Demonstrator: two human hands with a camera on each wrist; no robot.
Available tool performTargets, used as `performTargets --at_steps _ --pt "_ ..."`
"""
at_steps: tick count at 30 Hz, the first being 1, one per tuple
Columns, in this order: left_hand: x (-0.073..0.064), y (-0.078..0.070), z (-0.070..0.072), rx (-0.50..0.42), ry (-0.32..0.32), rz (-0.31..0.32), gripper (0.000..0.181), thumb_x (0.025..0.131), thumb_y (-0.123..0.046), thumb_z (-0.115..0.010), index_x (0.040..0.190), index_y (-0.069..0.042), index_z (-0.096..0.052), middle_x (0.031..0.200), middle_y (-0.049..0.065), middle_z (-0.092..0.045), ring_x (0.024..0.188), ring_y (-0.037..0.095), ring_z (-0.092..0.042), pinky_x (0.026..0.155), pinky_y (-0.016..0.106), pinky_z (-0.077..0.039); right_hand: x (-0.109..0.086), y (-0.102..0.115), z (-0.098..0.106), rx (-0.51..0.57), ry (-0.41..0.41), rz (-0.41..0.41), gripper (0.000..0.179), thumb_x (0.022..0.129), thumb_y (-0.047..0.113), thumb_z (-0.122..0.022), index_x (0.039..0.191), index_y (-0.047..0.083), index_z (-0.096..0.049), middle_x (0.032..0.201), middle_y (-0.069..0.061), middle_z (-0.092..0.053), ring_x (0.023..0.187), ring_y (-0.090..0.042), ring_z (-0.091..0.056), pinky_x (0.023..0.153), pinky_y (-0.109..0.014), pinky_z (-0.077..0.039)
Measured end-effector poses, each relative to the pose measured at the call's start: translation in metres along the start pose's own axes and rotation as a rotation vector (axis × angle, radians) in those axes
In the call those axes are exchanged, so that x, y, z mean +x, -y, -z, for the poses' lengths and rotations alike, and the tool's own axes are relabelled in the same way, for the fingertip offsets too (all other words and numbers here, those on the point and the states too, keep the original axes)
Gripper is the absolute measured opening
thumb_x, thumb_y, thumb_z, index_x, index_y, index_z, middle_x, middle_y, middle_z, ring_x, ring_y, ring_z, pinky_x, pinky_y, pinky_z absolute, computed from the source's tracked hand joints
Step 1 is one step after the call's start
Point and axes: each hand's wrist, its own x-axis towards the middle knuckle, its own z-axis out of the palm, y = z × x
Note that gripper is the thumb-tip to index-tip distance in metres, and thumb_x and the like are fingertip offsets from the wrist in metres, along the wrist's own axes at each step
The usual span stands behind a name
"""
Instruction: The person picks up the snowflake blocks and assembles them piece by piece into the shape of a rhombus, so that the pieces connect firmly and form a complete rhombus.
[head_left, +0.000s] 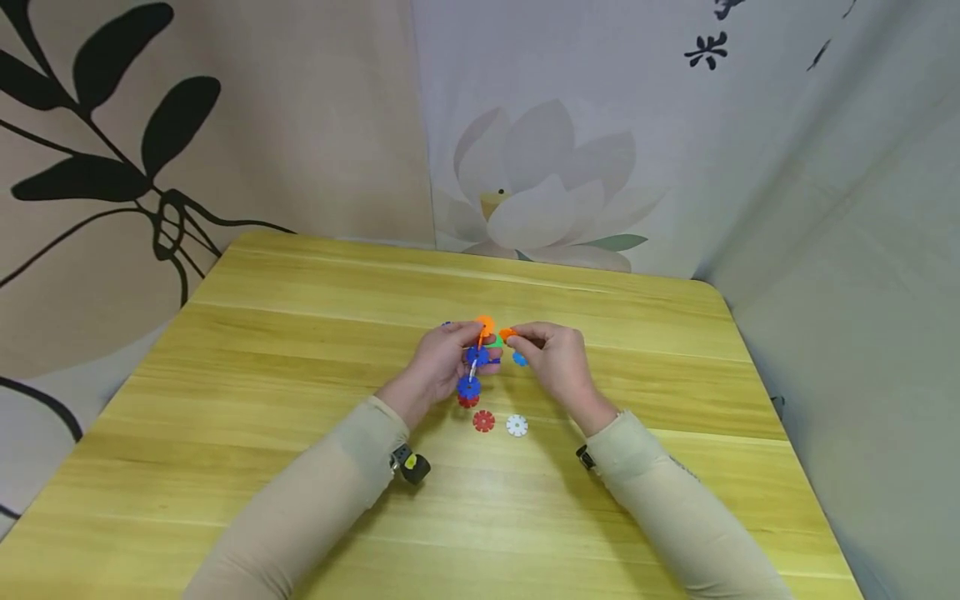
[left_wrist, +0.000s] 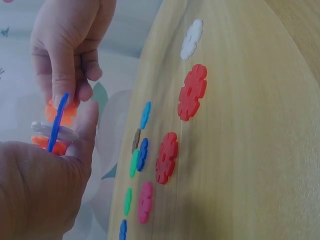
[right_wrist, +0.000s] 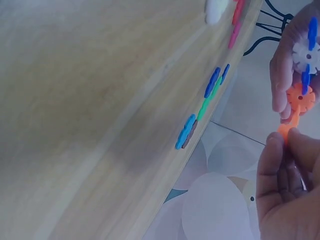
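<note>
My left hand grips a joined chain of notched plastic discs, with blue, white and orange pieces set at angles to one another. Between thumb and fingertips, my right hand pinches another orange disc. In the right wrist view its edge overlaps the orange end of the chain. Both hands are raised above the tabletop, facing each other. Fingers hide part of the chain in the head view.
On the wooden table lie loose notched discs: a red one, a white one, a light blue one, a pink one, and several green, dark blue and brown ones. A printed curtain hangs behind the table.
</note>
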Motion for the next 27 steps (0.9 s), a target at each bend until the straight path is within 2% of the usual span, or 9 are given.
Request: performTargets --at_steps 6,9,15,22,27 --pt "-0.0019 -0.0019 -0.0011 0.022 0.038 0.001 0.045 0.113 -0.027 -0.056 0.149 0.000 -0.054 0.142 0.028 -0.063 0.106 0.025 -0.079 0.102 0.045 -0.061 -0.0002 0.0006 0.0014 -0.009 -0.001 0.025 0.015 0.097 0.012 -0.080 0.109 0.003 -0.084 0.100 -0.013 -0.083 0.085 -0.023 -0.080 0.068 -0.027 -0.065" --pt "-0.0029 -0.0027 -0.0017 0.033 0.042 0.002 0.043 0.113 -0.027 -0.055 0.147 0.001 -0.057 0.145 0.030 -0.061 0.106 0.024 -0.079 0.105 0.046 -0.059 -0.0003 0.0004 0.0014 -0.015 -0.006 0.039 0.015 0.097 0.011 -0.081 0.108 0.003 -0.084 0.100 -0.014 -0.083 0.083 -0.023 -0.080 0.067 -0.027 -0.065" --pt "-0.0031 -0.0020 -0.0012 0.056 0.031 0.002 0.042 0.113 -0.029 -0.057 0.142 0.001 -0.061 0.142 0.029 -0.064 0.097 0.021 -0.080 0.103 0.047 -0.059 -0.0004 0.0001 0.0010 -0.021 -0.008 0.046 0.015 0.096 0.011 -0.081 0.108 0.003 -0.084 0.099 -0.013 -0.083 0.082 -0.022 -0.079 0.068 -0.028 -0.065" --pt "-0.0037 -0.0031 0.0003 0.083 0.061 -0.007 0.042 0.113 -0.026 -0.057 0.142 0.004 -0.060 0.143 0.024 -0.065 0.120 0.035 -0.075 0.098 0.045 -0.064 -0.0006 0.0011 0.0034 -0.015 0.011 0.029 0.014 0.098 0.013 -0.080 0.108 0.005 -0.084 0.100 -0.013 -0.083 0.083 -0.022 -0.079 0.068 -0.025 -0.064" --pt "-0.0041 -0.0037 0.0011 0.070 0.080 -0.001 0.042 0.112 -0.024 -0.059 0.143 0.005 -0.059 0.148 0.028 -0.061 0.110 0.030 -0.079 0.087 0.038 -0.068 -0.0002 -0.0001 0.0056 -0.022 0.019 0.031 0.014 0.098 0.013 -0.079 0.108 0.005 -0.083 0.100 -0.013 -0.083 0.081 -0.028 -0.078 0.063 -0.019 -0.058"
